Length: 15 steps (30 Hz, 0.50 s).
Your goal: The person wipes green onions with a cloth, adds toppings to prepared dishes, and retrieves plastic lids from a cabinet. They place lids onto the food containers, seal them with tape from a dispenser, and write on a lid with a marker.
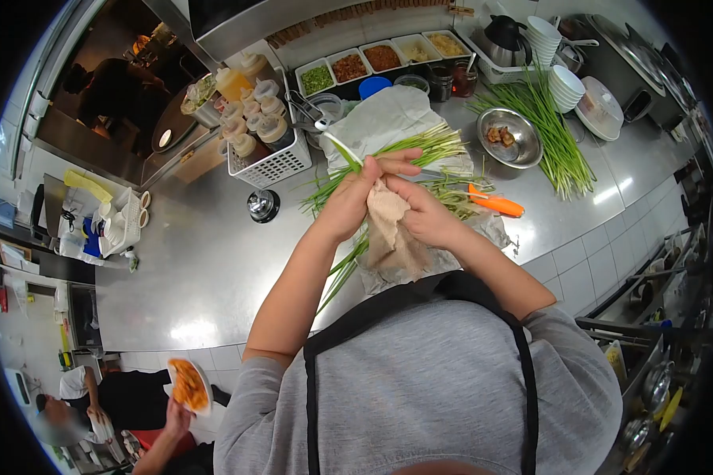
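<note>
My left hand (348, 207) is closed around a spring onion (345, 152), whose pale and green end sticks out above the fingers. Pinched in my right hand (429, 212) is a crumpled beige cloth (388, 220), which hangs down between both hands. The two hands touch each other. Under and behind them, a bunch of spring onions (432, 146) lies on white paper (388, 111). To the right of my right hand rests an orange-handled tool (495, 202); its working end is hidden among the trimmings.
A metal bowl (509, 138) with brown pieces and more green stalks (558, 146) are on the right of the steel counter (190, 261). Squeeze bottles fill a white basket (271, 162). A call bell (263, 206) stands nearby. At lower left, another person's hand (178, 418) holds a plate of food (190, 386).
</note>
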Tool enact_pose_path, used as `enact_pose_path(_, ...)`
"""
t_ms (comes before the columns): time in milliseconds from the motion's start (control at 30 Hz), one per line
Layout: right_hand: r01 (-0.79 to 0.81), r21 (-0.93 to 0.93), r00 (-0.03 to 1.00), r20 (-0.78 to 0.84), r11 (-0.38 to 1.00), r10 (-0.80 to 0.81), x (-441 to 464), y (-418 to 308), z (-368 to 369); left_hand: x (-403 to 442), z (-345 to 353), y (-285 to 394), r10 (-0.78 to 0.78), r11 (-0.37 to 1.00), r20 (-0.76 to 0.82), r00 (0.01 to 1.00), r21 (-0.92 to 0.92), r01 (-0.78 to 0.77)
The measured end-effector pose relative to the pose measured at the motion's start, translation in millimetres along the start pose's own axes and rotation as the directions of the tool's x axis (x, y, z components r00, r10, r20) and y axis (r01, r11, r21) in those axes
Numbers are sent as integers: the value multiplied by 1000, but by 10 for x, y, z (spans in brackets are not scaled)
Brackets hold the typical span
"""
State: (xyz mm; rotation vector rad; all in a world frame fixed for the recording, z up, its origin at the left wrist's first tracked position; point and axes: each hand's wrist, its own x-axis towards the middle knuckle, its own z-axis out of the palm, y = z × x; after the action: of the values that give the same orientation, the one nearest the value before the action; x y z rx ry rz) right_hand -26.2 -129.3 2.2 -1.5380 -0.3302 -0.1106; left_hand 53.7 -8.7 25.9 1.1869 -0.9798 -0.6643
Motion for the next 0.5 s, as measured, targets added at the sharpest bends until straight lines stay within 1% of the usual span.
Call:
enact_pose_path(33, -1, -1, 1000, 0, 1000, 1, -5, -6, -12, 5, 16, -10, 1, 1000, 0, 1000, -2, -1)
enact_pose_path(100, -76, 67, 997, 34, 995, 74, -28, -13, -46, -3, 48, -34, -45, 989, -91, 995, -143, 31)
enact_pose_path(133, -76, 68, 997, 35, 995, 74, -49, 1, -60, -2, 29, -41, -45, 989, -93, 995, -143, 31)
enact_pose_path(200, -93, -59, 993, 63, 994, 97, -116, 35, -85, 5, -35, -45, 22, 990, -213, 977, -129, -50)
enact_pose_path(233, -93, -59, 993, 67, 994, 96, -145, 30, -93, 0, -66, -26, 23, 991, -217, 976, -127, -51)
enact_pose_path(300, -124, -72, 987, 92, 990, 130, -204, 17, -97, -23, -134, 33, 9, 979, -290, 957, -194, -68)
enact_pose_path(433, -141, -23, 985, 100, 990, 143, -311, 78, -111, -68, -241, 58, -2, 987, -357, 934, -150, -55)
enact_pose_path(467, -141, -71, 985, 94, 988, 147, -335, 78, -116, -80, -287, 48, -2, 987, -356, 935, -152, -55)
enact_pose_path(500, -139, -120, 985, 88, 983, 150, -357, 76, -128, -89, -345, 45, -7, 984, -390, 921, -164, -62)
